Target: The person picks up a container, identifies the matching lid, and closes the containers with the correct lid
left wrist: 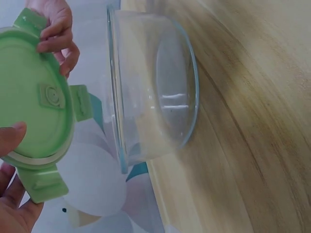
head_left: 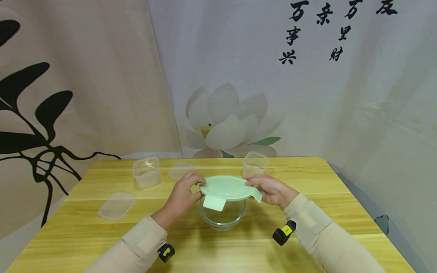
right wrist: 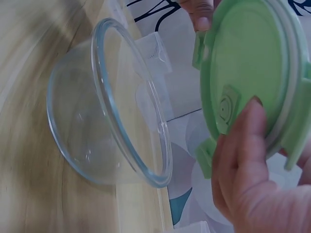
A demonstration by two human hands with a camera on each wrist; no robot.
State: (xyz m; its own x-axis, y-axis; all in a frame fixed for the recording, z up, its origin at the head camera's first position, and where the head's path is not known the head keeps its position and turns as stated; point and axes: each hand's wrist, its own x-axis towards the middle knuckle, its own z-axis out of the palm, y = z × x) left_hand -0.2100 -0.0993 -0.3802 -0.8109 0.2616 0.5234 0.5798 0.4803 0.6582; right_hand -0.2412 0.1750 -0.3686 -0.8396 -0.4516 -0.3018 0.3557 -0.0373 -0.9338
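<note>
Both hands hold a light green round lid (head_left: 224, 187) with hinged locking flaps. My left hand (head_left: 186, 191) pinches its left edge, and my right hand (head_left: 269, 189) grips the right edge, fingers under it. Below the lid, apart from it, a round clear glass bowl (head_left: 222, 223) stands upright on the table. In the left wrist view the lid's underside (left wrist: 29, 92) shows a small round valve and a pale sealing ring. The right wrist view shows the glass bowl (right wrist: 109, 107) with its rim uncovered and nothing seen inside.
On the wooden table (head_left: 307, 227), a clear plastic container (head_left: 146, 173) stands at back left, another clear container (head_left: 255, 163) at back right. Two flat translucent lids lie on the left: one lid (head_left: 117, 206) nearer, one lid (head_left: 181, 170) farther back. A printed curtain (head_left: 307, 106) hangs behind.
</note>
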